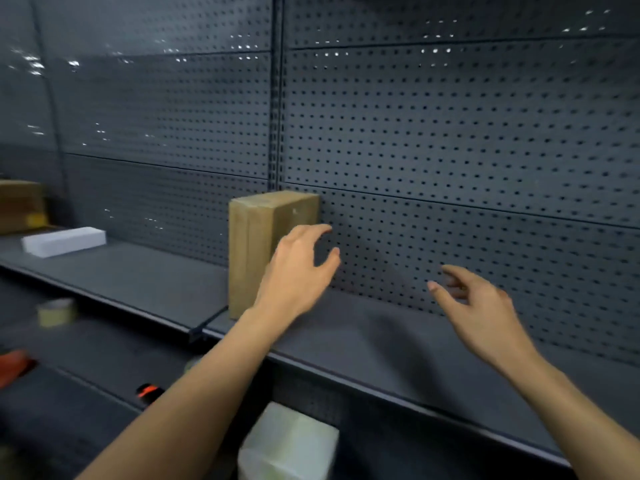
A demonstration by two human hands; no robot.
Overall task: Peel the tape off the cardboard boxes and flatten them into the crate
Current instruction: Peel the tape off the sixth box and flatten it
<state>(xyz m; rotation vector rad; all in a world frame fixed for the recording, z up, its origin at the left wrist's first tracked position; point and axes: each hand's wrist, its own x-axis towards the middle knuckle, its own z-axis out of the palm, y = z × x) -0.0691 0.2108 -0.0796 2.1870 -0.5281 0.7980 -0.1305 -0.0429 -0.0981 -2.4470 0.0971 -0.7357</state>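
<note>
- Left hand [299, 271]: fingers spread and curved, nothing held; overlaps the right edge of the cardboard box [254, 251], contact cannot be told.
- Right hand [485, 306]: fingers loosely apart, nothing held; well right of that box.
- The cardboard box: upright on the grey shelf [138, 282], against the pegboard [450, 150].
- Far left on the shelf: white box [64, 241], second cardboard box [19, 206].
- Lower shelf: tape roll [55, 311].

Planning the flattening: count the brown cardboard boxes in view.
2: an upright box on the shelf by the left hand; a blurred box far left. Others may be hidden.
</note>
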